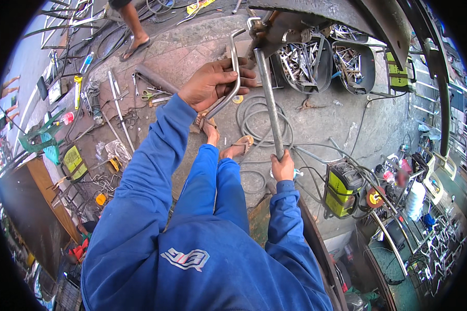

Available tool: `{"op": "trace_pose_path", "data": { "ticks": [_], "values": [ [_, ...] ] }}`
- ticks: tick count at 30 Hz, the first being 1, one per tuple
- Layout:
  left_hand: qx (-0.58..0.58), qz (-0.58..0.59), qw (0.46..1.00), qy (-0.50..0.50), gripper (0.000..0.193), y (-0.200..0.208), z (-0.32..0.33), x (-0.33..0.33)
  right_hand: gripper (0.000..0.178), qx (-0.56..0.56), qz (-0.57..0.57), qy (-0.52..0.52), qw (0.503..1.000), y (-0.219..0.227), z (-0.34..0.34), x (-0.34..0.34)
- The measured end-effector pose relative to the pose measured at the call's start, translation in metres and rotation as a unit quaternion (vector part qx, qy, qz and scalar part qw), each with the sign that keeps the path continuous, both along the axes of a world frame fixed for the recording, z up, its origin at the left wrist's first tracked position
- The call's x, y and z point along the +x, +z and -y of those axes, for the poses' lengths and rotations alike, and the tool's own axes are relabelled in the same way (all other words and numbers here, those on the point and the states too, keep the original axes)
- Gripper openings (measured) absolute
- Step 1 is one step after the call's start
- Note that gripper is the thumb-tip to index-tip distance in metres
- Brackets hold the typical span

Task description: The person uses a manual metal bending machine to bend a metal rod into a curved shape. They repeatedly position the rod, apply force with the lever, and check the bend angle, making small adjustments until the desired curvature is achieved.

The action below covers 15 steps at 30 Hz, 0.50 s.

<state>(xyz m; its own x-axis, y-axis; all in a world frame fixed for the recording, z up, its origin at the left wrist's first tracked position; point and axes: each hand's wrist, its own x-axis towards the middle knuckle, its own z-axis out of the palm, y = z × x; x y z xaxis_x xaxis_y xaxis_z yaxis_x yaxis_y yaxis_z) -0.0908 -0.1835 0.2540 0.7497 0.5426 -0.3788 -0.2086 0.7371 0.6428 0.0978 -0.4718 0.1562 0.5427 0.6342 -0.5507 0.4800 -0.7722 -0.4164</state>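
Note:
Up in the middle, my left hand (206,84) has a bent metal rod (235,52) between its thumb and fingers. The rod turns at both ends; its upper end reaches toward a rusty steel fixture (267,35), and I cannot tell whether they touch. A straight metal pipe (270,101) runs from beside that fixture down toward me. My right hand (283,167) is closed around the pipe's lower end. The pipe's upper end lies against or close to the fixture.
Two dark bins (306,65) of small metal pieces stand beyond the pipe. A coiled hose (251,122) lies on the floor near my feet. At right sits a yellow-green machine (342,189) with cables. Another person's leg (134,26) shows at upper left.

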Motion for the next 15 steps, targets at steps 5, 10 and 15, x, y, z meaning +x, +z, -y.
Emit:
{"op": "trace_pose_path", "data": {
  "ticks": [5, 10, 15],
  "values": [
    [0.006, -0.016, 1.000, -0.001, 0.041, -0.0022, -0.0033, 0.0009, 0.040, -0.025, -0.022, -0.003, 0.999, -0.0026, 0.0011, 0.0018],
    [0.004, -0.023, 1.000, -0.002, 0.041, -0.0042, -0.0048, -0.0002, 0.041, -0.019, -0.018, 0.000, 1.000, -0.0062, 0.0035, 0.0022],
    [0.002, -0.022, 1.000, -0.005, 0.042, -0.0033, -0.0059, -0.0005, 0.046, -0.023, -0.021, -0.007, 0.999, -0.0080, 0.0051, 0.0023]
  ]
}}
